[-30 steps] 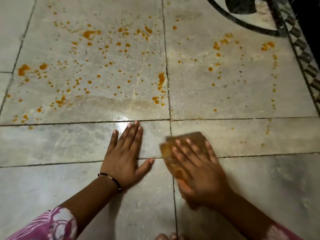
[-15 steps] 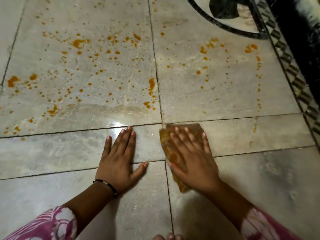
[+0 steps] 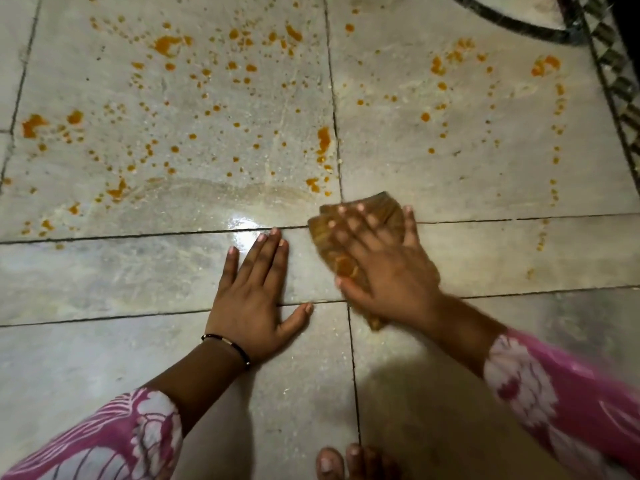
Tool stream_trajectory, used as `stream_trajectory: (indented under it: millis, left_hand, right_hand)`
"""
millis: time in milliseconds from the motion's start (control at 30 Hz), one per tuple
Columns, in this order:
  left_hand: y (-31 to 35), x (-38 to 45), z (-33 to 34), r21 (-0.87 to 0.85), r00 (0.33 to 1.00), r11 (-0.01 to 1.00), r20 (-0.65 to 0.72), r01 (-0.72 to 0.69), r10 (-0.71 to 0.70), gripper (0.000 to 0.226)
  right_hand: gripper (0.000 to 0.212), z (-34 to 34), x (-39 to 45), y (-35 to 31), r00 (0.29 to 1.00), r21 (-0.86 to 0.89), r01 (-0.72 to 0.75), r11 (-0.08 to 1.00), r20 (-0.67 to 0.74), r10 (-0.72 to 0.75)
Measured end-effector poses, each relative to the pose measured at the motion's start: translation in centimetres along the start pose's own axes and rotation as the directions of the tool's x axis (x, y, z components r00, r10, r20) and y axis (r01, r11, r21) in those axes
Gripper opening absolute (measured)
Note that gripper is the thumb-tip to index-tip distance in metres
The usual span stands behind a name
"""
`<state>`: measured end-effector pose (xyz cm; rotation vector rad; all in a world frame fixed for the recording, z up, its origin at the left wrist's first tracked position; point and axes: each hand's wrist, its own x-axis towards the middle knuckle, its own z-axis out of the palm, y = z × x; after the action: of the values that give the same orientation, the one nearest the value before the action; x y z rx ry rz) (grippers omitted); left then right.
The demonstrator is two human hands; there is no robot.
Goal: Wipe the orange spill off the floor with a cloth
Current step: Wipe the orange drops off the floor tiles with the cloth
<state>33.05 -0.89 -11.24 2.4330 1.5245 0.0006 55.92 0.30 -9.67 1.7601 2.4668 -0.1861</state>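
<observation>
Orange-stained cloth (image 3: pixel 360 230) lies crumpled under right hand (image 3: pixel 388 275), its fingers (image 3: pixel 349 220) spread flat, pressing.

Orange spill (image 3: pixel 180 98) on grey marble floor (image 3: pixel 104 278) – tan cloth (image 3: pixel 332 244), pink-white floral sleeves (image 3: pixel 104 441), blk bracelet (image 3: pixel 228 344).

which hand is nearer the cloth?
Right. The right hand lies flat on top of the cloth, pressing it to the floor. The left hand rests flat on the tile beside it, not touching.
</observation>
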Motion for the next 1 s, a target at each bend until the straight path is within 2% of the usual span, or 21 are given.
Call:
stream_trajectory:
  millis: [33, 100, 233, 367, 400, 467, 533, 600, 667, 733, 867, 933, 1000]
  left_hand:
    - [0.0, 0.0, 0.0, -0.002, 1.0, 1.0, -0.005, -0.002, 0.002, 0.088]
    - [-0.1, 0.0, 0.1, -0.006, 1.0, 1.0, -0.009, -0.007, 0.007, 0.088]
    - [0.0, 0.0, 0.0, -0.012, 1.0, 1.0, -0.002, -0.007, 0.007, 0.087]
    - [0.1, 0.1, -0.2, -0.01, 1.0, 1.0, 0.021, -0.001, 0.001, 0.088]
    - [0.1, 0.1, -0.2, -0.008, 1.0, 1.0, 0.024, -0.001, 0.002, 0.088]
    - [0.2, 0.1, -0.2, -0.005, 1.0, 1.0, 0.018, -0.002, 0.003, 0.088]
    - [0.2, 0.0, -0.2, -0.008, 1.0, 1.0, 0.011, -0.002, 0.002, 0.088]
    - [0.1, 0.0, -0.1, -0.015, 1.0, 1.0, -0.002, -0.005, 0.005, 0.088]
    - [0.0, 0.1, 0.0, -0.013, 1.0, 1.0, -0.006, -0.01, 0.01, 0.088]
    - [0.0, 0.1, 0.0, -0.018, 1.0, 1.0, -0.008, -0.008, 0.008, 0.088]
    - [0.0, 0.0, -0.1, -0.021, 1.0, 1.0, 0.0, -0.003, 0.003, 0.087]
    - [0.0, 0.1, -0.1, -0.022, 1.0, 1.0, -0.003, -0.001, 0.001, 0.089]
    - [0.1, 0.1, -0.1, -0.023, 1.0, 1.0, -0.021, 0.007, -0.007, 0.093]
  right_hand:
    - [0.073, 0.2, -1.2, -0.6, 0.998, 0.003, 0.063, 0.998, -0.001, -0.063]
    - [0.075, 0.8, -4.2, 0.5, 0.997, 0.035, 0.084, 0.996, -0.001, -0.084]
    - [0.077, 0.4, -7.5, 6.1, 0.996, 0.052, -0.091, 0.995, 0.033, 0.089]
    - [0.08, -0.6, -1.4, 7.0, 0.949, 0.081, -0.313, 0.946, -0.019, 0.315]
    - [0.08, -0.6, 0.7, 6.1, 0.95, 0.086, -0.309, 0.947, -0.029, 0.312]
    - [0.079, -0.7, 3.6, 2.9, 0.983, 0.074, -0.18, 0.981, -0.033, 0.182]
    - [0.077, -0.6, 3.2, -0.3, 0.999, 0.056, -0.01, 0.998, -0.035, 0.012]
    - [0.077, 0.0, 0.3, -1.1, 0.997, 0.033, 0.078, 0.996, -0.028, -0.077]
    - [0.08, 0.6, -2.9, 0.3, 0.997, 0.066, 0.07, 0.995, -0.045, -0.067]
    - [0.081, 0.6, -4.6, 2.9, 0.998, 0.111, -0.031, 0.993, -0.043, 0.036]
    - [0.078, -0.4, -0.2, 5.1, 0.968, 0.127, -0.242, 0.962, -0.041, 0.249]
    - [0.078, -0.7, 3.7, 3.6, 0.975, 0.123, -0.21, 0.97, -0.046, 0.217]
    - [0.077, -1.1, 5.8, 1.4, 0.997, 0.091, -0.05, 0.995, -0.05, 0.055]
